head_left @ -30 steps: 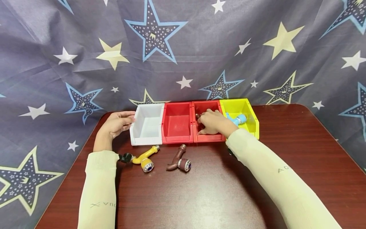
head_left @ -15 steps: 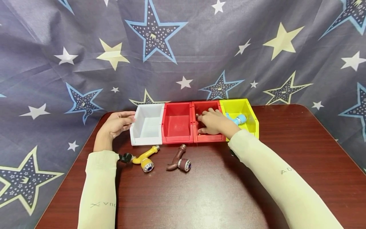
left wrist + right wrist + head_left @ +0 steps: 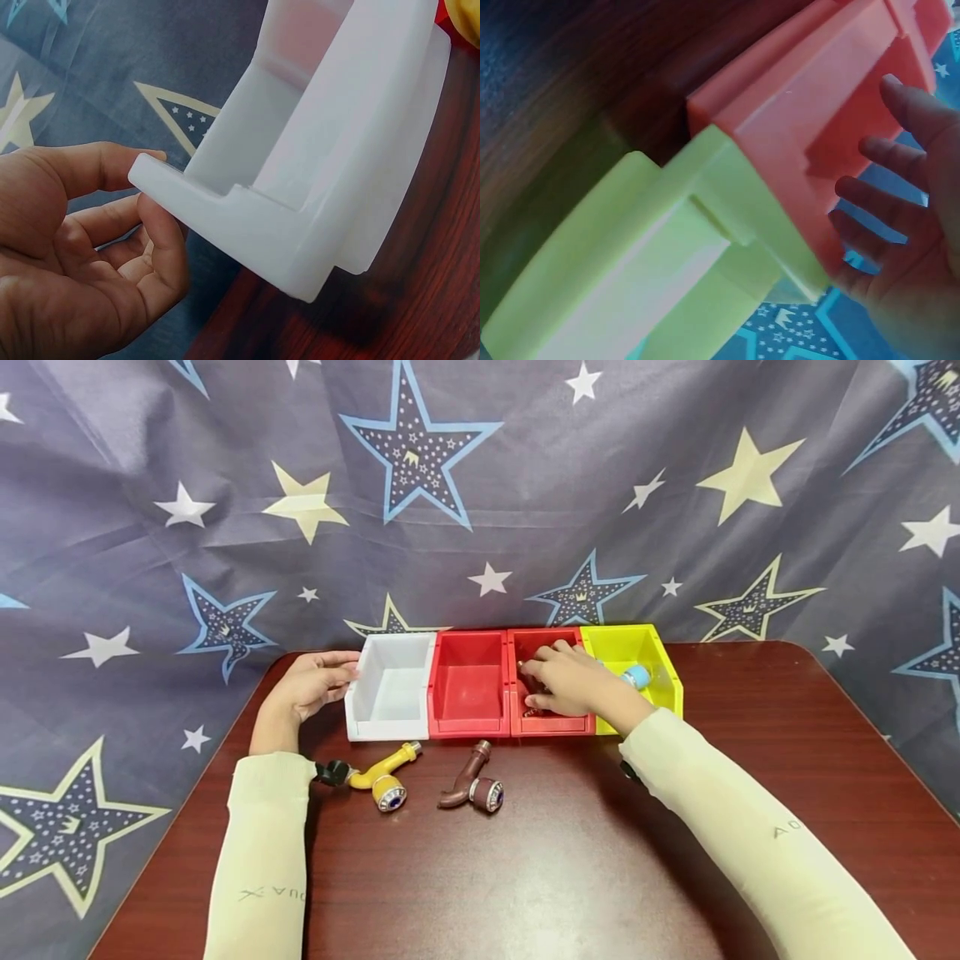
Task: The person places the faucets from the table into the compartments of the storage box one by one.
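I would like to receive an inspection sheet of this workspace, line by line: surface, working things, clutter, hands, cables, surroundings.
Surface: dark red-brown table, shiny.
Working things: white bin, left red bin, right red bin and yellow bin in one row; blue tap inside the yellow bin, partly hidden; yellow tap and brown tap lying before the row.
Clutter: nothing seen.
Hands: left hand pinches the white bin's rim; right hand, fingers apart, is at the right red bin, hiding much of its inside.
Cables: nothing seen.
Surroundings: star-patterned cloth behind the table.
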The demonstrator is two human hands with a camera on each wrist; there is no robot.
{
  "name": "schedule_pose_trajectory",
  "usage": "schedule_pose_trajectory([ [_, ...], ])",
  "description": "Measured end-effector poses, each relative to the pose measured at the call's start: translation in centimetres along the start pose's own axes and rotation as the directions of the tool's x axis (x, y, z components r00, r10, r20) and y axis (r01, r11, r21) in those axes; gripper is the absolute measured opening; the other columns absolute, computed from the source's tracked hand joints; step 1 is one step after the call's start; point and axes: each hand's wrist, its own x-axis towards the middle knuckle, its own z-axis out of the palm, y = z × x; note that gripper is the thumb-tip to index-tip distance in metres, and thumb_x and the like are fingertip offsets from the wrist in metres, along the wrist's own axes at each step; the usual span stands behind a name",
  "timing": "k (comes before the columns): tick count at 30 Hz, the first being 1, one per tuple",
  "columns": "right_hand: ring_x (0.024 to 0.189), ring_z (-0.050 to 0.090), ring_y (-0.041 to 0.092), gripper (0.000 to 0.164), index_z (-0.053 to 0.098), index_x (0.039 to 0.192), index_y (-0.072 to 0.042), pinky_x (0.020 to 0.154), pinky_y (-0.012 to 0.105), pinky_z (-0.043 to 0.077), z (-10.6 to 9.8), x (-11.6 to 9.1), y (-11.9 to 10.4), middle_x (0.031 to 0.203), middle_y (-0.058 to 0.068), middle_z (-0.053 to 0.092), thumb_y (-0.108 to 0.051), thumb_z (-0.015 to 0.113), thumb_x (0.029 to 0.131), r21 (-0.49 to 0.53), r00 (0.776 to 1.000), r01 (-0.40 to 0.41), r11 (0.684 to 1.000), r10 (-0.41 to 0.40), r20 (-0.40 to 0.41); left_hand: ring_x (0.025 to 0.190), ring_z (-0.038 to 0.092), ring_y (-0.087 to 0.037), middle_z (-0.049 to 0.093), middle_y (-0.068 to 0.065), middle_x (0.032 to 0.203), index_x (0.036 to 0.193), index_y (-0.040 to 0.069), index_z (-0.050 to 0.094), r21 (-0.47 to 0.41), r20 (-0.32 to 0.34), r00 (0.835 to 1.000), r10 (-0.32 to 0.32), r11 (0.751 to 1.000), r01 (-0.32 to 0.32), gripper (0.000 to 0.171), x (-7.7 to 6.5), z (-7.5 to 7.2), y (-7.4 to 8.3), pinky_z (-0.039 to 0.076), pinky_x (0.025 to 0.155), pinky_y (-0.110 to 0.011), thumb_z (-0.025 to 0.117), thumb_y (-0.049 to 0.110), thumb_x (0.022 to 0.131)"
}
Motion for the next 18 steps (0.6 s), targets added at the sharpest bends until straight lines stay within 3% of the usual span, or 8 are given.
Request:
schedule_pose_trajectory([
  [8,0.122,0.048,0.035,0.060,0.060,0.142,-0.009,0.104,0.054,0.042,-1.4,-1.3,-1.5,0.136,0.014,0.059,-0.043,0.073,0.094,-0.029,0.996,0.066,0.997,-0.068,-0.055,0.085,0.063,-0.008,0.070,0.003,0.105,0.147,-0.006,0.046,0.012,0.004,1.000,0.001,1.000,-0.001,0.052,-0.2,0.1,0.1,0.054,0.077,-0.024,0.064,0.000,0.098],
  [18,0.125,0.047,0.033,0.060,0.060,0.142,-0.014,0.101,0.053,0.043,-1.4,-2.4,-4.8,0.137,0.012,0.057,-0.046,0.073,0.093,-0.076,0.984,0.148,0.986,-0.155,-0.086,0.085,0.064,-0.008,0.070,0.002,0.106,0.147,-0.006,0.046,0.011,0.003,1.000,0.002,1.000,-0.002,0.053,-0.2,0.2,0.2,0.055,0.076,-0.023,0.063,-0.001,0.098],
])
